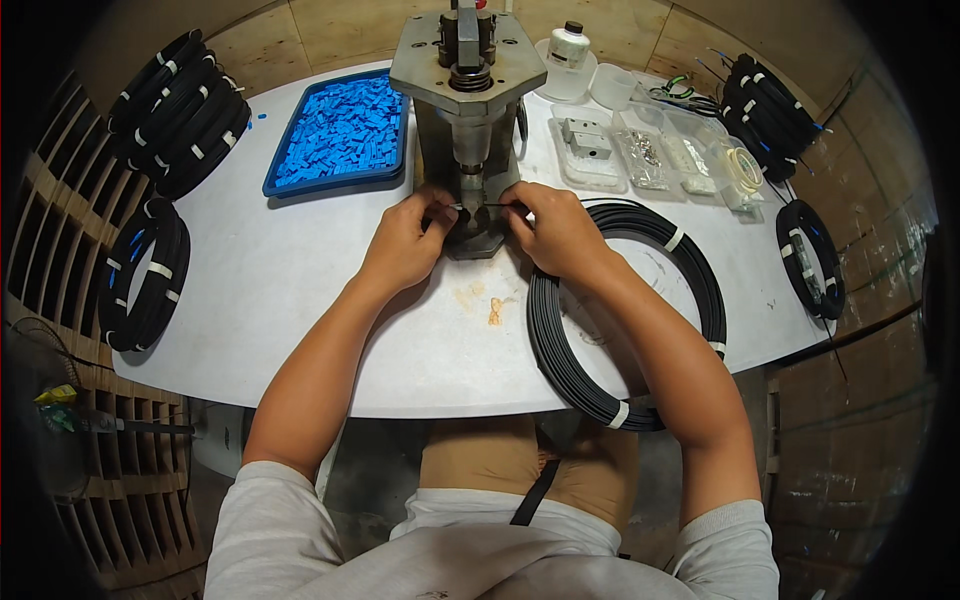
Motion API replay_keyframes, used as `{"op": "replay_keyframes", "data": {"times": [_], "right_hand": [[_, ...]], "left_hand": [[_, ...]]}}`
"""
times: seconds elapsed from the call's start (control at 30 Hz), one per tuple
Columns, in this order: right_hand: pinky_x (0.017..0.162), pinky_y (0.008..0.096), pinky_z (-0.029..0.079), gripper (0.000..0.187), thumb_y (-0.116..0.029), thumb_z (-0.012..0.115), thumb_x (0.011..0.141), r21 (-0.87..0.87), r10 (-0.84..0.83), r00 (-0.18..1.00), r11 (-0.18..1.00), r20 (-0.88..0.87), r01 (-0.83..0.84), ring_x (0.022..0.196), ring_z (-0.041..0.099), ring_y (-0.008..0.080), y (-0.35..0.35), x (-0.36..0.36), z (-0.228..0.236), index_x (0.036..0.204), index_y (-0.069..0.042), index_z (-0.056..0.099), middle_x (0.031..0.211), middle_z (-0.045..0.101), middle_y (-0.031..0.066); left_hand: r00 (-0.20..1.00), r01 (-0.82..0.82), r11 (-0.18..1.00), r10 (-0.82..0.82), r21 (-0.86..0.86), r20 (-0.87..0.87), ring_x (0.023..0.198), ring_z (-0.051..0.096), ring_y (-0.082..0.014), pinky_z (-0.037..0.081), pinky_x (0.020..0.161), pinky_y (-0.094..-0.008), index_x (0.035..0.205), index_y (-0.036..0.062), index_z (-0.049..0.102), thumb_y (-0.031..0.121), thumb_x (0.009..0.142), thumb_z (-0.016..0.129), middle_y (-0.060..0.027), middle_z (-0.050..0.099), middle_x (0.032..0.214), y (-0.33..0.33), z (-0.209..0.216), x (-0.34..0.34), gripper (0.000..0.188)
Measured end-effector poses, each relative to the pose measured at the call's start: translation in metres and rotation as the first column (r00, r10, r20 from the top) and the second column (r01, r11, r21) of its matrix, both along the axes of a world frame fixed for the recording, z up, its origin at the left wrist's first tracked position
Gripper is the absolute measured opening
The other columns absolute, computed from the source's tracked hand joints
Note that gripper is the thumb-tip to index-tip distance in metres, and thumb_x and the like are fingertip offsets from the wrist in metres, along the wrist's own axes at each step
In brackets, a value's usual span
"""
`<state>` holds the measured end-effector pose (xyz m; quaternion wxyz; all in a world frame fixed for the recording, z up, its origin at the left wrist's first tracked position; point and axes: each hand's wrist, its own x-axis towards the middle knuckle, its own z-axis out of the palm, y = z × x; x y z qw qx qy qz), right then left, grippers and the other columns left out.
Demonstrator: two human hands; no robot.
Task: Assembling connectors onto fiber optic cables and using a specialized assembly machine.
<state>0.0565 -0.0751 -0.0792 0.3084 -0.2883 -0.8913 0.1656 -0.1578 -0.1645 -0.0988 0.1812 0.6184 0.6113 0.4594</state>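
Note:
A metal bench press [437, 135] stands upright at the middle of the table, its ram above a small lower die. My right hand [557, 232], to the right of the die, pinches a thin black cable [492, 206] that points in at the press. On the left side of the die, my left hand [402, 243] is closed in a pinch near the tool; what lies between its fingertips is too small to make out. Beneath my right forearm lies a large coil of black cable [545, 335], bound with white tape.
A dark blue tray [285, 190] full of small blue pieces sits left of the press. Black cable coils [180, 130] are stacked at far left, more [765, 115] at far right. Plastic containers [640, 155] with small parts and a white bottle [568, 47] stand at back right.

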Motion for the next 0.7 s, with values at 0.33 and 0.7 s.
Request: {"op": "replay_keyframes", "data": {"times": [0.33,0.7], "right_hand": [[0.075,0.0418,0.058,0.015,-0.008,0.069,0.091,-0.018,-0.002,1.000,1.000,0.022,0.002,0.084,0.072,0.0385,0.0006,-0.0001,0.0007,0.104,0.000,0.069,0.096,0.073,0.0212],[0.077,0.0426,0.057,0.016,-0.008,0.069,0.091,-0.027,-0.008,0.999,1.000,0.036,0.009,0.086,0.072,0.0391,-0.0004,-0.0007,0.0015,0.105,-0.001,0.069,0.098,0.073,0.0208]], "left_hand": [[1.000,0.005,1.000,-0.005,-0.011,-0.009,0.089,0.073,-0.0284,0.055,0.082,-0.0365,0.109,0.0003,0.066,0.011,0.095,0.062,-0.0175,0.075,0.095,-0.0005,0.0019,0.0001,0.019],[1.000,0.010,1.000,-0.010,-0.015,0.002,0.089,0.073,-0.0272,0.055,0.082,-0.0362,0.110,0.0000,0.065,0.010,0.095,0.062,-0.0172,0.075,0.095,-0.0009,0.0023,0.0000,0.019]]}}
